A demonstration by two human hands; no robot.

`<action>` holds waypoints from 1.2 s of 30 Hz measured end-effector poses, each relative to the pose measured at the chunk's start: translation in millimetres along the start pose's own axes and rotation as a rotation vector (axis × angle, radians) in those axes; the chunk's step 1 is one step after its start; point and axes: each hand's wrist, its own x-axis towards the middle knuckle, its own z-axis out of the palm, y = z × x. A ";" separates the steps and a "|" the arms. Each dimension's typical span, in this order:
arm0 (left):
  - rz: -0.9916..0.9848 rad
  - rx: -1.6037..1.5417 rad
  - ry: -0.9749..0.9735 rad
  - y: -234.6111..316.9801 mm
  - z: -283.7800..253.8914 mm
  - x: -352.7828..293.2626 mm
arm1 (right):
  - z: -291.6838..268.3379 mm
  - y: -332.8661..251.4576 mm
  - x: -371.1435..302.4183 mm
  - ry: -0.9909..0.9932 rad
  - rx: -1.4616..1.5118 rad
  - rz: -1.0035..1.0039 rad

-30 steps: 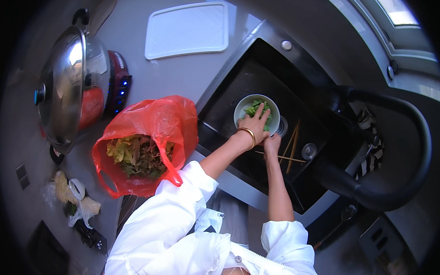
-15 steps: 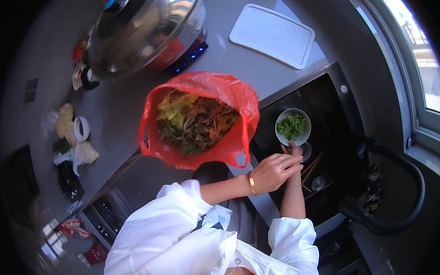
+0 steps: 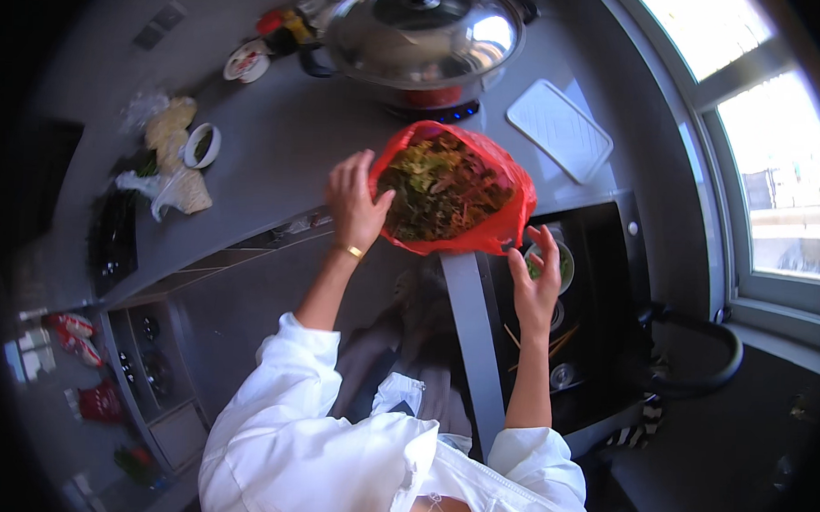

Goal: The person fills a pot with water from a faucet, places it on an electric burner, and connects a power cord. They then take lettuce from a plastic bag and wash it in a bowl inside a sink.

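Observation:
A red plastic bag full of green and reddish leafy greens sits on the counter's edge beside the sink, its mouth facing me. My left hand is at the bag's left rim, fingers stretched and thumb apart. At the lower right corner of the bag is my right hand, thumb and fingers spread with nothing between them. Whether either hand touches the plastic, I cannot tell. Partly hidden behind my right hand, a pale bowl with chopped green leaves stands in the dark sink.
A large lidded pan stands on a cooker at the back. Right of it lies a white rectangular tray. A black curved tap rises beside the sink, where chopsticks lie. A small white bowl and bagged food are at left.
My hands have come apart: the left moved from the right wrist to the bag's left side. My right hand has let go of the bowl, now in the sink. The view has shifted left.

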 end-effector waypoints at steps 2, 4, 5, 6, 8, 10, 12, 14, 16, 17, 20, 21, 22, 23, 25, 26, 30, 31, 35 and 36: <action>-0.247 -0.247 -0.179 -23.2 18.0 1.3 | 19.1 6.4 14.4 0.031 -0.107 -0.054; -0.438 -0.766 -0.127 -25.4 11.8 5.7 | 27.6 11.3 23.8 -0.021 0.110 0.079; -0.511 -1.005 -0.153 -22.9 -4.3 8.0 | 27.3 -3.1 22.8 -0.032 0.177 0.098; -0.554 -1.285 -0.185 -18.1 -30.5 10.4 | 28.1 -30.4 17.5 -0.071 0.350 0.132; -0.499 -1.489 -0.216 -18.9 -75.4 4.0 | 35.6 -92.0 1.5 -0.226 0.603 0.083; -0.426 -1.648 -0.291 -11.3 -119.6 -3.3 | 48.2 -142.5 -16.2 -0.356 0.689 -0.069; -0.296 -1.748 -0.409 -11.4 -159.6 -3.9 | 69.7 -151.2 -24.2 -0.391 0.505 -0.316; -0.243 -1.615 -0.425 -33.5 -164.0 -13.3 | 106.1 -169.5 -32.4 -0.387 0.293 -0.575; -0.312 -1.699 -0.555 -52.8 -202.8 -19.0 | 156.8 -177.8 -46.3 -0.435 0.313 -0.601; -0.384 -1.779 -0.578 -66.7 -219.0 -26.2 | 185.4 -183.6 -62.0 -0.507 0.429 -0.406; -0.427 -1.770 -0.618 -118.8 -245.0 -50.4 | 236.7 -215.5 -104.3 -0.752 0.526 -0.156; -0.433 -1.773 -0.657 -135.7 -255.6 -58.3 | 247.6 -213.0 -113.3 -0.799 0.482 -0.143; -0.361 -1.672 -0.629 -152.0 -270.8 -65.6 | 256.6 -213.6 -122.6 -0.883 0.651 0.107; -0.229 -1.452 -0.429 -171.6 -279.4 -78.9 | 267.2 -219.8 -129.2 -0.962 0.666 0.195; -0.169 -1.097 -0.315 -213.9 -307.5 -94.2 | 281.2 -232.1 -139.6 -1.063 0.671 0.208; -0.225 -1.110 -0.312 -234.0 -315.6 -101.3 | 290.7 -244.8 -145.7 -1.137 0.571 0.139; -0.672 -1.235 -0.046 -312.4 -341.3 -135.1 | 327.1 -274.5 -144.1 -1.170 0.585 0.128; -0.894 -1.186 0.046 -350.9 -333.8 -149.7 | 337.8 -275.6 -138.0 -1.199 0.736 0.203; -1.073 -1.507 0.187 -416.1 -321.1 -167.4 | 399.0 -289.9 -120.4 -1.257 0.444 -0.088; -1.034 -1.475 0.220 -416.6 -322.1 -160.1 | 414.5 -294.0 -108.2 -1.254 0.261 -0.269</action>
